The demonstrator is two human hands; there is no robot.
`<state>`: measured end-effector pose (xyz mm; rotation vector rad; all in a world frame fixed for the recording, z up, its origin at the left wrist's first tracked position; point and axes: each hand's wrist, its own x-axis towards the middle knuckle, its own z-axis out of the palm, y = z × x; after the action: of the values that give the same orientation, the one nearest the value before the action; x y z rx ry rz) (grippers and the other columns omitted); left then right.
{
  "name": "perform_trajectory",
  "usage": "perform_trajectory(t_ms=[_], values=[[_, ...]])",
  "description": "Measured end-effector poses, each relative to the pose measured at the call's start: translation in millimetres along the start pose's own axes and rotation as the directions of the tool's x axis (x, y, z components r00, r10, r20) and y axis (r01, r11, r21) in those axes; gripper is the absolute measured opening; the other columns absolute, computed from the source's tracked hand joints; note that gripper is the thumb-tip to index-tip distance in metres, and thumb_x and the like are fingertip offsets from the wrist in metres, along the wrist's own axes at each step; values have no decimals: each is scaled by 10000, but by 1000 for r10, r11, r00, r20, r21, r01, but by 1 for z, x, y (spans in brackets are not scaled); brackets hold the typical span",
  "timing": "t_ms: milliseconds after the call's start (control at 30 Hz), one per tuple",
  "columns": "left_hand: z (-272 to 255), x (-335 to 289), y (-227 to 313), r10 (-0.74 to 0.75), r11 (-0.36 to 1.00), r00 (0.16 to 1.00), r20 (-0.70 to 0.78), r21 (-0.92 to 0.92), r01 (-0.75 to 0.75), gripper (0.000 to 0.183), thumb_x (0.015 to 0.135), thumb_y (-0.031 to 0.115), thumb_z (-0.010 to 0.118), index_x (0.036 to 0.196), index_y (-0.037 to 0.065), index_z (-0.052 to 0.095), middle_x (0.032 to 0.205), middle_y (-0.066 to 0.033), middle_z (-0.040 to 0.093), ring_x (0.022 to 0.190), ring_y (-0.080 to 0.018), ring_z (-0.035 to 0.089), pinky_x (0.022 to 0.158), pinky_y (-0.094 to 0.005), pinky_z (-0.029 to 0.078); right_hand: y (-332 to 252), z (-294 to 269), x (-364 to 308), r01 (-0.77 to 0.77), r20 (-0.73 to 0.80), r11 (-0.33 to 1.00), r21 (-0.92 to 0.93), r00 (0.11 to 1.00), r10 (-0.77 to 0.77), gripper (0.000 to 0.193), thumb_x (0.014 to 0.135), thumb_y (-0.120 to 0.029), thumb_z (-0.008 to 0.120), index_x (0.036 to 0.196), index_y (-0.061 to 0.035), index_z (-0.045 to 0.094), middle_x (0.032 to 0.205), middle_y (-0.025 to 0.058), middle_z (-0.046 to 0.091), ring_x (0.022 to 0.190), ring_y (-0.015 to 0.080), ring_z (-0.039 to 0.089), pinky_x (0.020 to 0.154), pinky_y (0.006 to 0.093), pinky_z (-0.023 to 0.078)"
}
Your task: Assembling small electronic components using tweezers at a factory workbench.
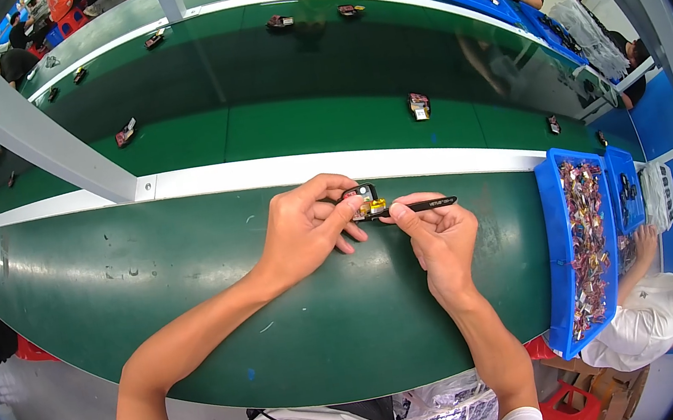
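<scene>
Over the green bench, my left hand [301, 225] pinches a small electronic device [364, 193] between thumb and fingers. It has a black frame, and a circuit board with a yellow taped part shows inside. My right hand [443, 245] grips black tweezers [434, 204], held almost level, with the fingers wrapped round the shaft. The tips point left at the lower edge of the yellow part. Whether they touch or hold anything there is too small to tell.
A blue tray [558, 244] full of small wired parts stands at the bench's right end, with a smaller blue tray [623, 181] beyond. Past the white rail [264, 174], a green belt [275, 129] carries spaced devices [419, 106]. A co-worker in white [640, 319] sits at right.
</scene>
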<state>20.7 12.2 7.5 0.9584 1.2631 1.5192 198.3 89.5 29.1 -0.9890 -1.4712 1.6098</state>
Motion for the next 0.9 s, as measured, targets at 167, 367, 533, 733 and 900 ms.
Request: perform_trajectory(t_ms=[167, 367, 533, 733, 900], values=[[-5, 2, -4, -36, 998, 999, 14, -44, 37, 241, 1007, 53, 618, 1201, -90, 619, 999, -153, 695, 692, -205, 730, 537, -275, 599, -4, -5, 1, -67, 19, 997, -39, 998, 67, 138, 928, -24, 742, 1037, 56, 718, 904, 144, 762, 765, 97, 702, 570, 184, 451], [-5, 1, -4, -46, 998, 998, 35, -37, 47, 257, 1002, 68, 634, 1199, -98, 639, 951, -154, 712, 664, -196, 721, 525, -280, 591, -4, -3, 1, -24, 29, 1000, -1, 999, 24, 118, 910, 26, 741, 1014, 69, 706, 909, 132, 744, 813, 125, 712, 647, 200, 515], [-9, 2, -4, -56, 997, 996, 74, -46, 60, 282, 1008, 100, 634, 1205, -100, 646, 928, -163, 724, 644, -199, 719, 515, -278, 585, 1, -5, -1, 48, 47, 999, 14, 998, -48, 120, 897, 33, 754, 1006, 60, 711, 904, 107, 739, 774, 99, 682, 651, 194, 512], [-12, 4, -1, -66, 992, 991, 115, -98, 78, 301, 1012, 126, 638, 1205, -105, 649, 915, -170, 727, 651, -199, 722, 517, -284, 587, 14, -4, -5, 328, 19, 940, -95, 945, -328, 105, 859, 2, 811, 939, 32, 749, 844, 49, 740, 567, 5, 503, 490, 171, 348], [-12, 5, -1, -68, 989, 992, 109, -122, 81, 304, 1012, 130, 643, 1208, -102, 649, 891, -159, 728, 672, -191, 725, 530, -289, 590, 18, 0, -5, 499, 16, 839, -215, 861, -508, 91, 834, -11, 835, 898, 14, 776, 834, 45, 756, 506, 1, 452, 439, 185, 301]])
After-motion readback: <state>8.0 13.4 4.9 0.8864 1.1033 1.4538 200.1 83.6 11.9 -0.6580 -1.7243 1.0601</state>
